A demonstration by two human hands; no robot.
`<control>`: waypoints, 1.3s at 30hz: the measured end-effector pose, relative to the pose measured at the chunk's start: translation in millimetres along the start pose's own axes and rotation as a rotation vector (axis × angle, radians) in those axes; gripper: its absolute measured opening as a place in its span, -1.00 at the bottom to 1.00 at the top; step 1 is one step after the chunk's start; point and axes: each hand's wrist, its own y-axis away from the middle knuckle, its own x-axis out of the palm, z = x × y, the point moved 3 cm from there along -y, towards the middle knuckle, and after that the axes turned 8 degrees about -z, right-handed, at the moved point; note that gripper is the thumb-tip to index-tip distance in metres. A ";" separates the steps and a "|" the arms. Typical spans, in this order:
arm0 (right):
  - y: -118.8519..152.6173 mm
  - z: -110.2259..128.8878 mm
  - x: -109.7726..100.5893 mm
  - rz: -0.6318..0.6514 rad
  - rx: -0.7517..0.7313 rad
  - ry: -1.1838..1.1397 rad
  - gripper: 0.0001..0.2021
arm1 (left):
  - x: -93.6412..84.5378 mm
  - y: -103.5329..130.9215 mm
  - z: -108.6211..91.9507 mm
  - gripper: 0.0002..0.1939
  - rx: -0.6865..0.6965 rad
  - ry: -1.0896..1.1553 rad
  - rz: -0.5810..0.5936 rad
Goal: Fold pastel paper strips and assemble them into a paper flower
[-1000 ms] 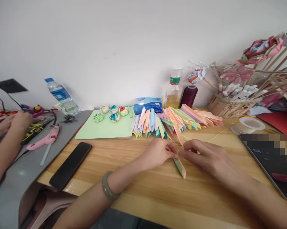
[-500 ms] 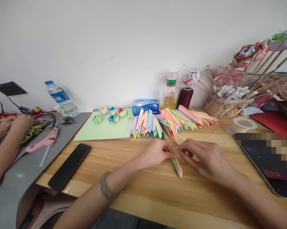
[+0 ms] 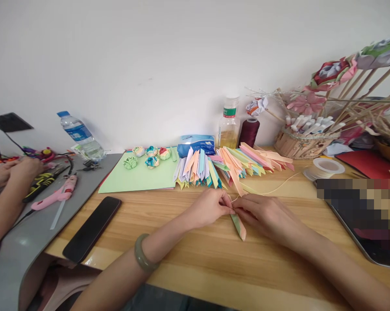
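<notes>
My left hand point(image 3: 212, 206) pinches the top of a folded paper piece point(image 3: 238, 228), green and peach, which hangs down over the table. Fingertips of my right hand point(image 3: 268, 212) meet those of the left, closed on a thin cream string point(image 3: 281, 185). That string runs back to a white spool point(image 3: 329, 167) on the right. Where it passes round the paper is hidden by my fingers. Just beyond my hands lie rows of folded paper strips point(image 3: 198, 168) in many colours.
A black phone point(image 3: 93, 229) lies left of my forearm, a tablet point(image 3: 353, 224) at the right. Behind are paper flowers point(image 3: 151, 162) on green sheets point(image 3: 117, 183), a bottle point(image 3: 228, 129) and a marker basket point(image 3: 298, 144). Another person's hands point(image 3: 26, 170) work near a pink glue gun point(image 3: 54, 198).
My right fingers have moved in against my left fingertips, bringing the string close to the paper piece. The whole view has shifted slightly.
</notes>
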 end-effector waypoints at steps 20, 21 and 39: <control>1.0 3.3 -3.8 0.006 0.154 -0.281 -0.87 | -0.1 -0.8 0.0 -0.91 -0.074 0.158 0.046; 0.9 2.5 -3.4 0.004 0.199 -0.298 -0.89 | -0.2 0.2 -0.4 -0.93 -0.051 0.127 0.038; 1.4 -2.5 6.0 0.012 0.344 -0.323 -0.94 | 0.4 20.2 -25.4 -0.87 0.260 -0.502 -0.201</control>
